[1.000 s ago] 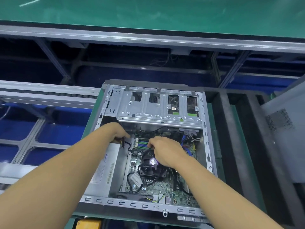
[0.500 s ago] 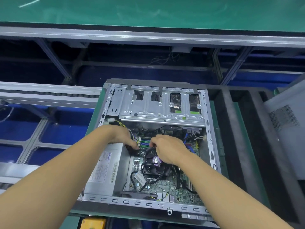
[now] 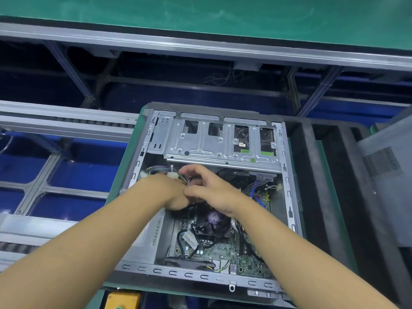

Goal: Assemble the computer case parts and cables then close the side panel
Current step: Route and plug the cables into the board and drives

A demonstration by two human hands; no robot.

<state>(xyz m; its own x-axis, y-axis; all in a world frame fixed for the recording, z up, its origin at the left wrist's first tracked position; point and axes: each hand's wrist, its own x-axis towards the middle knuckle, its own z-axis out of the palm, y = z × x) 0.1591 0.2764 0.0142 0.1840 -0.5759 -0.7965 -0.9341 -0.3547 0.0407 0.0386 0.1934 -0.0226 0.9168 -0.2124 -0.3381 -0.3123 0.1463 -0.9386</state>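
Right grip (image 3: pixel 211 188) pinches cable bundle (image 3: pixel 160 170) under drive cage (image 3: pixel 211 150); left grip (image 3: pixel 169 192) beside it, fingers curled, hold unclear.

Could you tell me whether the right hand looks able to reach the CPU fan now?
Probably yes: the CPU fan lies uncovered close by the right hand in the open case; only thin cables cross it.

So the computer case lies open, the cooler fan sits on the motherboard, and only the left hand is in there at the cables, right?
Not quite: the head view shows both hands in the open computer case, the right hand meeting the left hand at the cable bundle. The cooler fan does sit on the motherboard.
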